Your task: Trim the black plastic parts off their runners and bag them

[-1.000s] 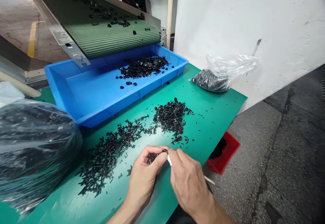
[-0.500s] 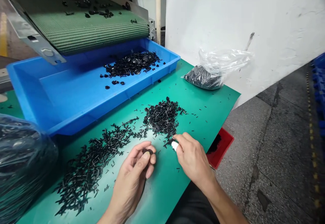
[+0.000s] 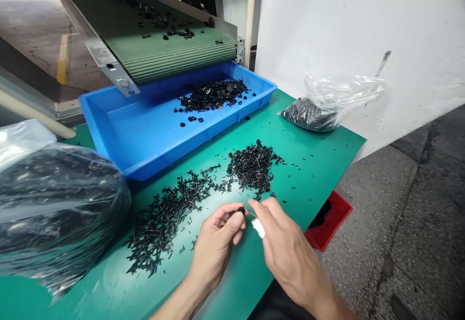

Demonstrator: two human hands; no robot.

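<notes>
My left hand point(image 3: 216, 240) pinches a small round black plastic part point(image 3: 240, 211) between thumb and fingertips. Close beside it, my right hand point(image 3: 286, 247) is closed on a thin blade-like tool point(image 3: 250, 213), whose tip reaches the black part. Something white point(image 3: 258, 228), a wrap or a cover, sits at my right thumb. Most of the tool is hidden by the fingers. Just beyond both hands lies a heap of small black plastic parts point(image 3: 252, 165) on the green tabletop point(image 3: 240, 281). A longer spread of black cross-shaped pieces point(image 3: 163, 218) lies to the left.
A blue tray point(image 3: 145, 143) with black parts stands under the green conveyor belt point(image 3: 174, 58). Bulging at left is a large clear bag point(image 3: 61, 208); a smaller clear bag point(image 3: 312, 114) lies at the back right. A red bin point(image 3: 337, 220) sits below the table's right edge.
My right hand has come away from the heap, bringing the tool to the black part in my left hand. The whole view has shifted left, showing more of the bag.
</notes>
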